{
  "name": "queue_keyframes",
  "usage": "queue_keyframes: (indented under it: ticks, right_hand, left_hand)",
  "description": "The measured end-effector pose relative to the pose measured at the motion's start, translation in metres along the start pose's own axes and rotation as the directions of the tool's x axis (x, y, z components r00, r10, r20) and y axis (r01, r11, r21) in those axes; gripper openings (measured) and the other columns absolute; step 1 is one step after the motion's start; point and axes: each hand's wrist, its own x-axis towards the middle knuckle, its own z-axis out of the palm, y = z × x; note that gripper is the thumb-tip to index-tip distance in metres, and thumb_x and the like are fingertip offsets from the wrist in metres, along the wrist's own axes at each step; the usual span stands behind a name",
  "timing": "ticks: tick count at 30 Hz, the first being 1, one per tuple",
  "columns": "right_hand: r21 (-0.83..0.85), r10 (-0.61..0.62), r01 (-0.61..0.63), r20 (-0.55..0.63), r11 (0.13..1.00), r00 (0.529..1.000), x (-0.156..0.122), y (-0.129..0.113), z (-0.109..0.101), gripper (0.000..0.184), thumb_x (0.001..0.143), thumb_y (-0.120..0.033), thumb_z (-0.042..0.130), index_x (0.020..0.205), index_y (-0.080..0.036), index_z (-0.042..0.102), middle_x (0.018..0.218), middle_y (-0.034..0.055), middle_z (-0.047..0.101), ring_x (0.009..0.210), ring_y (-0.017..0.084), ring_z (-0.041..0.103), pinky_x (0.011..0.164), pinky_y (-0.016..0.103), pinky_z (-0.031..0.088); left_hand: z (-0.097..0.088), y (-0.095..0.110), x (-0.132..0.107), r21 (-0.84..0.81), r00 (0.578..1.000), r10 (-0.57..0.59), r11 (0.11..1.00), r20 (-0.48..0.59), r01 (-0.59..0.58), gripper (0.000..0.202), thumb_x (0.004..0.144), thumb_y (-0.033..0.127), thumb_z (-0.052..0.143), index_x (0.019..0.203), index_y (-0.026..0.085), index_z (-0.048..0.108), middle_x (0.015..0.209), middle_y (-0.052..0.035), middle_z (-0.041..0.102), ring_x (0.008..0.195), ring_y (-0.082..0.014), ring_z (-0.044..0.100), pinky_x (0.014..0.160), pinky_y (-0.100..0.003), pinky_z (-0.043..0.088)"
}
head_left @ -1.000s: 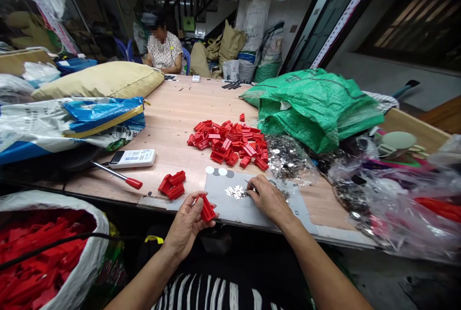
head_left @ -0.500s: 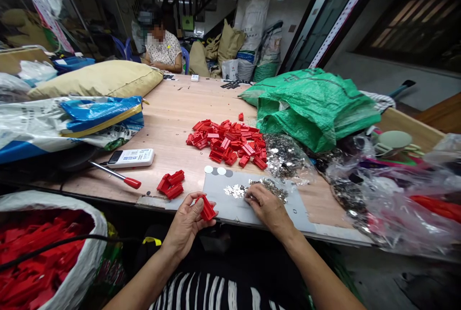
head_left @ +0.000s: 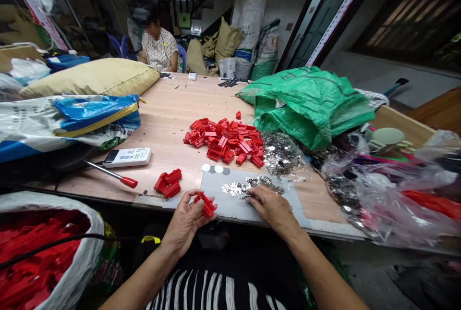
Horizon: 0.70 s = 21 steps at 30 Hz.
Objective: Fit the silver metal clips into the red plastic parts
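Note:
My left hand is closed around a red plastic part with a channel along it, held at the table's front edge. My right hand has its fingers pinched together at a spread of small shiny metal pieces on a grey mat. Whatever lies between those fingertips is too small to make out. A few more red parts rest just beyond my left hand. Farther back is a big heap of the same red parts.
A clear bag of metal pieces lies beside a green woven sack. On the left are a red-handled lever, a white device and an open sack of red parts. Another person sits across the table.
My right hand has shifted slightly down, its fingertips staying by the metal pieces. The red part in my left hand has turned a little. The whole view has slid slightly.

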Motion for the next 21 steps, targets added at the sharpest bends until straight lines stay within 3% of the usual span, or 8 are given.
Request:
queue_keyframes:
  ticks: [4,8,14,21]
  right_hand:
    - [-0.014,-0.015,0.015,0.01,1.0,1.0,0.003,-0.004,0.003,0.016,0.088,-0.025,0.052,0.093,-0.026,0.067,0.096,0.003,0.071,0.088,0.019,0.066,0.071,0.029,0.05]
    - [0.112,-0.014,0.019,-0.046,0.993,0.999,0.003,-0.009,-0.001,0.016,0.089,-0.027,0.05,0.096,-0.025,0.064,0.099,0.0036,0.07,0.087,0.019,0.065,0.073,0.03,0.048]
    - [0.439,-0.016,0.005,0.023,0.899,1.0,-0.003,-0.044,-0.017,0.013,0.09,-0.032,0.051,0.085,-0.023,0.061,0.072,-0.0011,0.066,0.061,0.014,0.058,0.06,0.025,0.044]
    - [0.516,-0.108,0.086,0.012,0.852,0.994,-0.007,-0.078,-0.015,0.011,0.089,-0.027,0.053,0.084,-0.022,0.061,0.073,0.0006,0.065,0.064,0.014,0.058,0.061,0.025,0.043]
  left_hand:
    - [-0.003,0.0,0.001,-0.044,0.998,0.012,0.999,0.058,-0.01,0.042,0.075,0.026,0.075,0.109,0.021,0.052,0.111,-0.0085,0.068,0.096,-0.0218,0.068,0.087,-0.038,0.053]
    - [-0.003,-0.001,0.001,-0.012,0.992,0.085,0.996,0.088,-0.084,0.041,0.072,0.02,0.076,0.106,0.021,0.053,0.112,-0.0081,0.069,0.096,-0.0198,0.068,0.088,-0.034,0.051]
    - [0.003,-0.004,-0.005,0.244,0.948,0.291,0.917,0.132,-0.315,0.03,0.072,0.017,0.075,0.097,0.02,0.057,0.11,-0.0081,0.07,0.099,-0.0208,0.066,0.09,-0.033,0.048]
    - [0.0,-0.006,-0.009,0.514,0.903,0.383,0.744,0.197,-0.427,0.03,0.076,0.023,0.07,0.107,0.021,0.066,0.112,-0.0084,0.068,0.104,-0.0247,0.063,0.091,-0.032,0.048]
